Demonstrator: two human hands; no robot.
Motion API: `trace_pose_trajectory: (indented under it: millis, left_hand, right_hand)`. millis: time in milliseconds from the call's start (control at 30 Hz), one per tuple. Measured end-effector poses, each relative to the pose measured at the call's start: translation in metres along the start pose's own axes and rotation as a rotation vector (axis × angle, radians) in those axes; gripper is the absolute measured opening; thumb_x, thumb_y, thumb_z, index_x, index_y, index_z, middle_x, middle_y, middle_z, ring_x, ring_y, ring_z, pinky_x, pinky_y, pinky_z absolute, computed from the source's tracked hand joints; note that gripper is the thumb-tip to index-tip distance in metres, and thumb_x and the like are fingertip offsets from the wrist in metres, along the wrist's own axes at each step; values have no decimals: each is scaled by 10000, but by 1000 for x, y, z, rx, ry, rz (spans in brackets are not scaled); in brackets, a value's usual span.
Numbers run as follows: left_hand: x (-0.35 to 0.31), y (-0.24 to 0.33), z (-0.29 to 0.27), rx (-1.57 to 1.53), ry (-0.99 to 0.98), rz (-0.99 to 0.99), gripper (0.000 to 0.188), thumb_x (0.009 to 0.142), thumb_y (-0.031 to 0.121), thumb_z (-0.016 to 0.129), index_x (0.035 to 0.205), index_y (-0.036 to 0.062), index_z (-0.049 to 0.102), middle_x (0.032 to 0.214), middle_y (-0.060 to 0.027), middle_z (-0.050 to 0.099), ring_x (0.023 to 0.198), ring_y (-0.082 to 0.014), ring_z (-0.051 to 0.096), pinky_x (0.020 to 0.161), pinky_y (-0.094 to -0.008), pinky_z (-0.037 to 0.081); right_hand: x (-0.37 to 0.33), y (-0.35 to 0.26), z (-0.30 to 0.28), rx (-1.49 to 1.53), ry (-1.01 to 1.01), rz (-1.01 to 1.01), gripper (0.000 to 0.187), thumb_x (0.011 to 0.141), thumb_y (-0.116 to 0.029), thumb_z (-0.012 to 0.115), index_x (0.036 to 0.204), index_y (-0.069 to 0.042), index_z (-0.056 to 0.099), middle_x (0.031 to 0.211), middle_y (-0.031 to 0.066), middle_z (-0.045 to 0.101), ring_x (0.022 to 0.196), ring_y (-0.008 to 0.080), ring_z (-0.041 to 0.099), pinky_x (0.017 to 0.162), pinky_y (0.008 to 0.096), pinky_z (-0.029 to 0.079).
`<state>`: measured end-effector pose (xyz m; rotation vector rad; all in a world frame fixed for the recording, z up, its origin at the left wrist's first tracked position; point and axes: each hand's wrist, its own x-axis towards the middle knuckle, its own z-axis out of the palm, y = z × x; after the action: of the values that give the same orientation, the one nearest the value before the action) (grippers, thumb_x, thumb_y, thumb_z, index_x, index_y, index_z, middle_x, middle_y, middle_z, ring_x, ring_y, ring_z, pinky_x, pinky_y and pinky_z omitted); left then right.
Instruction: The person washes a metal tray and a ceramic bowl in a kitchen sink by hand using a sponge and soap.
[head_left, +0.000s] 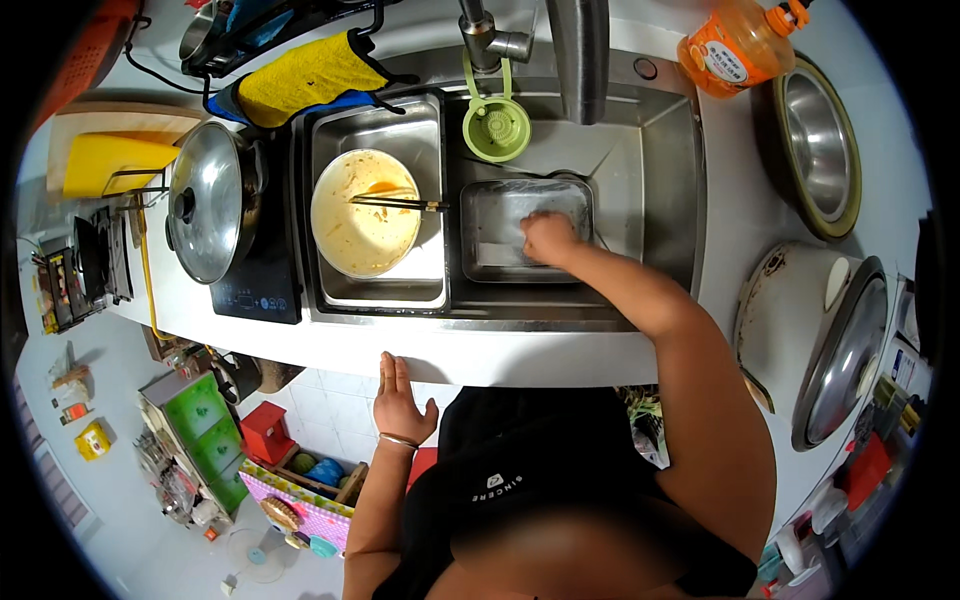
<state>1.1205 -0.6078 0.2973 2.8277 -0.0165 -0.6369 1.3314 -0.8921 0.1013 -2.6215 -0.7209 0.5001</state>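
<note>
My right hand (549,238) reaches into a rectangular metal tray (480,225) in the right sink basin. Its fingers are curled closed against the tray's inside, and what they hold, if anything, is hidden. The tray looks wet. My left hand (402,405), with a bangle at its wrist, is at the counter's front edge, fingers stretched out and nothing in them. In the left basin sits a pale round bowl (345,235) smeared with yellowish residue. A pair of chopsticks (400,203) lies across it. A green strainer (497,130) hangs below the faucet (484,42).
Left of the sink, a glass-lidded pot (207,205) stands on a black induction cooktop (255,302). A yellow cloth (305,82) hangs behind. Far right are an orange pump bottle (735,50), metal basins (815,140) and a large lidded pot (790,310).
</note>
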Motion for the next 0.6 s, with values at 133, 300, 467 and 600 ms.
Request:
trace_pose_trajectory:
  millis: [133,300,467,600]
  left_hand:
    - [4,6,1,19,10,2,833,627,218,646,1290,-147,297,1340,-390,268,1246,-488,324,985,-415,383]
    - [6,9,3,29,11,4,844,620,237,656,1276,-161,305,1332,-401,266,1242,-497,324,985,-420,382]
    - [7,11,4,50,4,-14,837,617,245,658,1264,-166,321,1326,-409,265,1240,-501,324,984,-423,382]
    - [6,12,7,78,9,-22,839,619,257,652,1261,-169,321,1323,-409,270,1237,-502,328,977,-428,388]
  right_hand:
    - [13,30,-28,-38,378,62,136,643,-146,603,753,-65,594,836,90,587,820,268,596,694,383,498]
    - [28,47,-34,-71,411,68,140,634,-119,615,758,-66,577,833,67,551,846,247,568,701,367,497]
    - [37,56,-15,-102,325,-6,153,662,-108,609,800,-54,570,857,92,566,790,263,598,669,369,502]
    - [39,55,-11,-124,321,6,139,687,-108,599,807,-48,561,834,112,580,696,281,613,623,382,506]
